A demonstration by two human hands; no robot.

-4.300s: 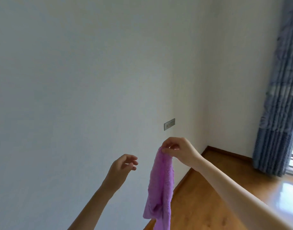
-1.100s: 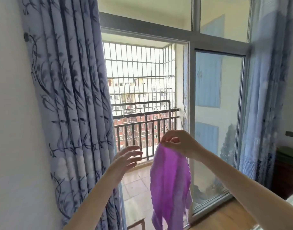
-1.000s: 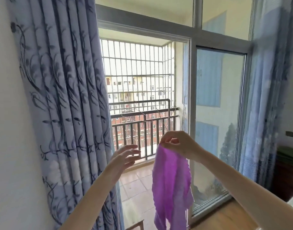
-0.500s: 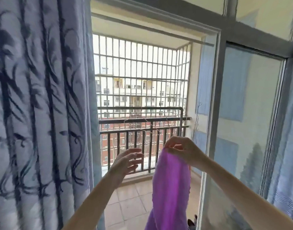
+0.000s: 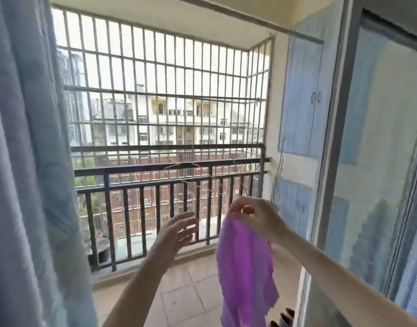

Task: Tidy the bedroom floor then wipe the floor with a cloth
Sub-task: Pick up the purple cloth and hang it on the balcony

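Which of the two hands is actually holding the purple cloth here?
The right hand: its fingertips pinch the top edge of the purple cloth, which hangs below it. The left hand is beside it, fingers spread, holding nothing and clear of the cloth.

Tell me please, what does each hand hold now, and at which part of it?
The right hand pinches the purple cloth at its top edge, so it hangs down freely. The left hand is open and holds nothing.

2 hands (image 5: 176, 232) (image 5: 257, 218), 1 purple cloth (image 5: 245, 267), 1 curtain (image 5: 25, 185), 1 railing (image 5: 169, 171).
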